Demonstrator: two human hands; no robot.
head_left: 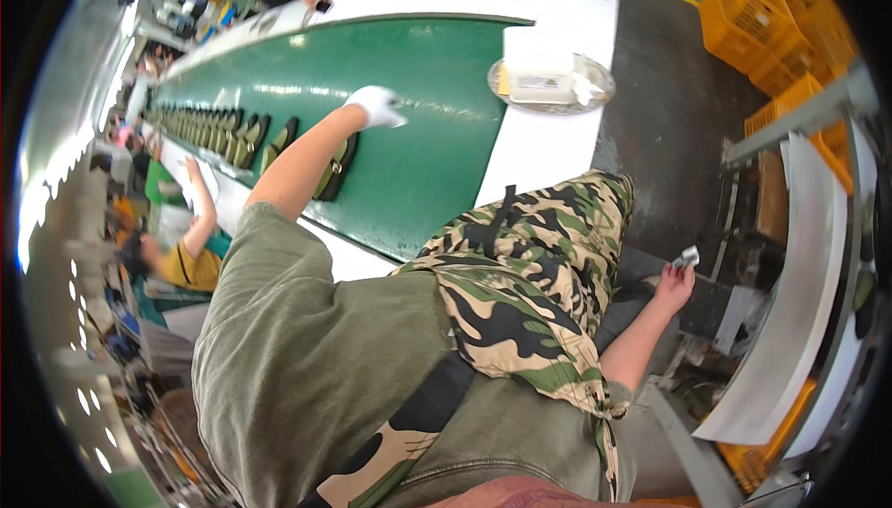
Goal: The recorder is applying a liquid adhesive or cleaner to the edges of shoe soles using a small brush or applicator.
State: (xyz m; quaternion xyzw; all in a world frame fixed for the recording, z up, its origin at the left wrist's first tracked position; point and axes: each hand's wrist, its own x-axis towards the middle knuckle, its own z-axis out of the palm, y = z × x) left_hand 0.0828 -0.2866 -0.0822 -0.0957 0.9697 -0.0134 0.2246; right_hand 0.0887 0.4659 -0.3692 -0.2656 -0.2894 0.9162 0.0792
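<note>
So I've got the right hand point(676, 287) out between 3 and 4 o'clock, fingers pinched on a small silvery piece point(688, 257) that pokes past the tips toward 1 o'clock. My white-gloved left hand point(375, 107) is up at 11 over the green belt point(427, 164), too blurry to tell if the fingers are open or closed, nearest olive-and-black shoe point(336, 174) at its 7 o'clock.

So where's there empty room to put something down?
On the green belt, between the gloved left hand and the silvery dish; also the white strip between that dish and the camouflage cloth. It's crowded along the belt's left side, where shoes line up, and on the dish, under a white box.
</note>
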